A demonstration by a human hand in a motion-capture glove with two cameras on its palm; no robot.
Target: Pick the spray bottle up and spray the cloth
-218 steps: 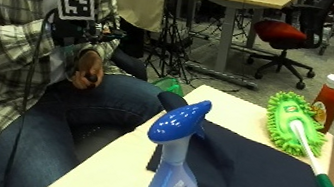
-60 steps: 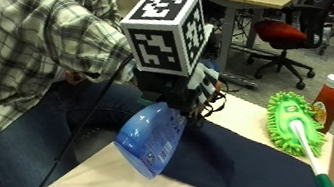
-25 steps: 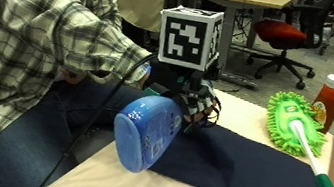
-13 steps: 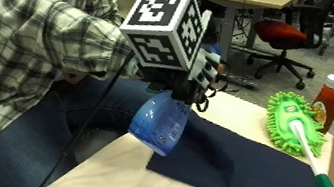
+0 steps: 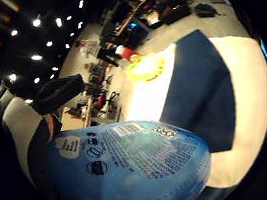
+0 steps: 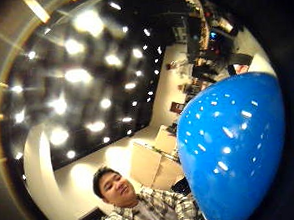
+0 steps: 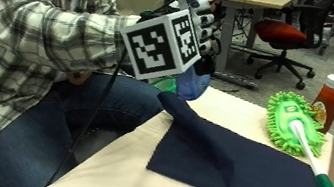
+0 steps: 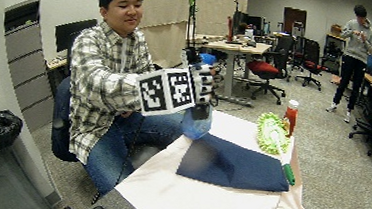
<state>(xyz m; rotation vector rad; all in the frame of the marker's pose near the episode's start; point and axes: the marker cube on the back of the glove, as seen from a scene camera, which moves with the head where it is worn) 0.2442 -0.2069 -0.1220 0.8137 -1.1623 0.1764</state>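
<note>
Pickup done: your gloved right hand [image 7: 199, 25] has its fingers wrapped round the neck of the spray bottle [image 7: 191, 83], which is in the air above the table [image 7: 120, 177] edge nearest you. The bottle's blue body hangs just over the raised near corner of the dark blue cloth [image 7: 236, 168], not touching as far as I can tell. The cloth lies spread across the middle of the table, with a green duster mop [image 7: 294, 125] along its far side and a ketchup bottle [image 7: 327, 101] at the far corner. The bottle body fills both palm views, so it's close to your palm. Can't see the nozzle or where it aims. Left to do: point it at the cloth and squeeze the trigger. No wet patch visible on the cloth.
</note>
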